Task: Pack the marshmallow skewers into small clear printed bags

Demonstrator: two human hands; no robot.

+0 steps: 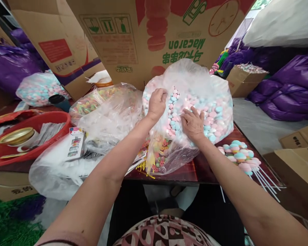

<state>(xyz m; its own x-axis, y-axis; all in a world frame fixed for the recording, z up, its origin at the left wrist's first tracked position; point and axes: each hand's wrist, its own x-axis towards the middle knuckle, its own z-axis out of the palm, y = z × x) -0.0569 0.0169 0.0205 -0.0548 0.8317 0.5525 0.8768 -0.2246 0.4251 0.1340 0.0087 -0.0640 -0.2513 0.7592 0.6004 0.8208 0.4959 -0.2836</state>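
A large clear plastic bag (192,78) full of pink and blue round marshmallows (173,118) stands on the table before me, its mouth open toward me. My left hand (157,102) is closed on the left edge of the bag's opening, fingers curled inward. Lying on the marshmallows at the right of the opening is my right hand (193,123), fingers apart, with nothing visible in it. Below the opening sits a smaller clear bag of colourful ring-shaped pieces (160,160). A bunch of marshmallows on white sticks (240,155) lies by my right forearm.
A tall Macaron cardboard box (154,37) rises behind the bag. Left are a bag of yellowish candies (128,92), a red basin (64,119) and a dark cup (60,102). Purple bags (292,89) and open cartons (297,167) stand at right. The dark red table (187,174) ends near my lap.
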